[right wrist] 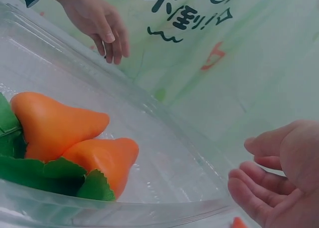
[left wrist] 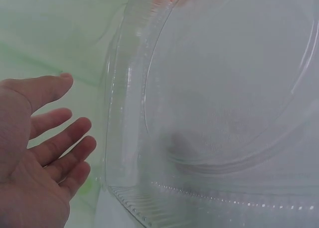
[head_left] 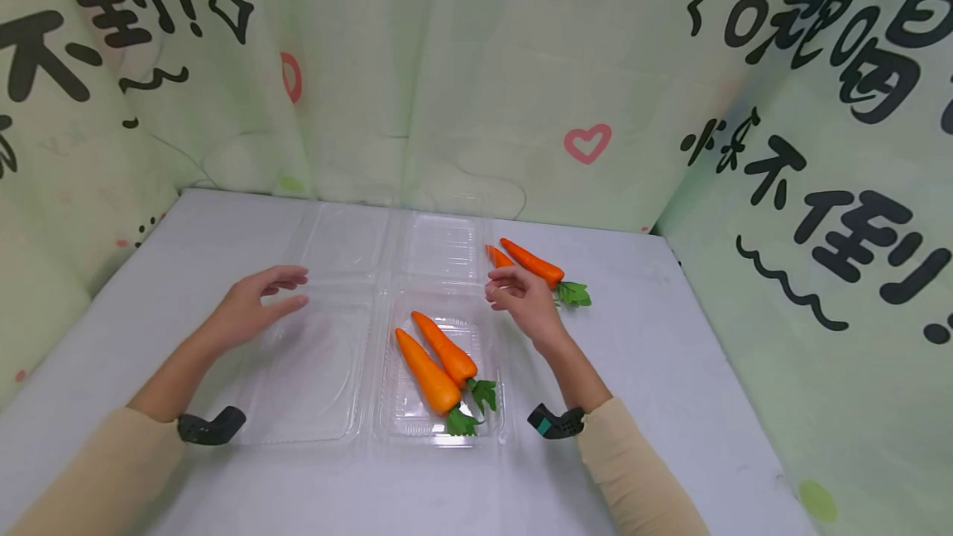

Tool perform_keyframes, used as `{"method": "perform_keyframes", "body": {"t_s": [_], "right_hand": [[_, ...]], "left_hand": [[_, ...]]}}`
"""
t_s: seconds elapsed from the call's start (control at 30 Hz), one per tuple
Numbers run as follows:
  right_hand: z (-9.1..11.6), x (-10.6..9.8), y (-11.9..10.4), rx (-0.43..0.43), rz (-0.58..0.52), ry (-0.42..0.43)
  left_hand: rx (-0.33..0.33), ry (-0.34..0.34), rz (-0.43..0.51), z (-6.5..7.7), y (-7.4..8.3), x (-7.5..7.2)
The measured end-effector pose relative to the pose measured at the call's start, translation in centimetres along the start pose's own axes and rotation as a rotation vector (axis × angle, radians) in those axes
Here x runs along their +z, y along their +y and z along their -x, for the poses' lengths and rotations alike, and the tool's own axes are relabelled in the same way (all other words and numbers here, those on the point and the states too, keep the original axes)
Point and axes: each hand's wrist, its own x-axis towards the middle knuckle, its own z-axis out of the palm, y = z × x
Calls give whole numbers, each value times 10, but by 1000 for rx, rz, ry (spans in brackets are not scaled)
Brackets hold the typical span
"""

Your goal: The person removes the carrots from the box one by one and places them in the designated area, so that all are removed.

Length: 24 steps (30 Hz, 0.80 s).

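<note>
Two orange toy carrots, a nearer one (head_left: 428, 372) and a farther one (head_left: 447, 347), lie side by side with their green leaves toward me in a clear plastic box (head_left: 387, 416). Its flat, see-through lid half (head_left: 313, 391) spreads out on the left. Over that lid's far left part hovers my left hand (head_left: 249, 308), fingers spread and thumb apart, holding nothing. My right hand (head_left: 527, 302), empty with loosely bent fingers, is above the box's far right corner. It partly covers one of two more carrots, whose orange tip (head_left: 497, 256) shows; the other carrot (head_left: 532, 261) lies just beyond.
Behind the front box stands a second clear plastic box (head_left: 442, 246), spread flat with its other half (head_left: 346, 242) to the left. A pale green curtain (head_left: 476, 89) with dark lettering encloses the white table (head_left: 640, 370) at the back and sides.
</note>
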Motion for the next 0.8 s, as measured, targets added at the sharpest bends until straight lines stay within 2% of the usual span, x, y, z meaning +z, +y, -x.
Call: {"method": "perform_keyframes", "body": {"t_s": [0.43, 0.8], "right_hand": [[1, 6, 3, 3, 45, -16], [1, 10, 1, -1, 26, -60]], "left_hand": [[21, -24, 28, -10, 2, 10], [20, -24, 14, -17, 6, 15]]}}
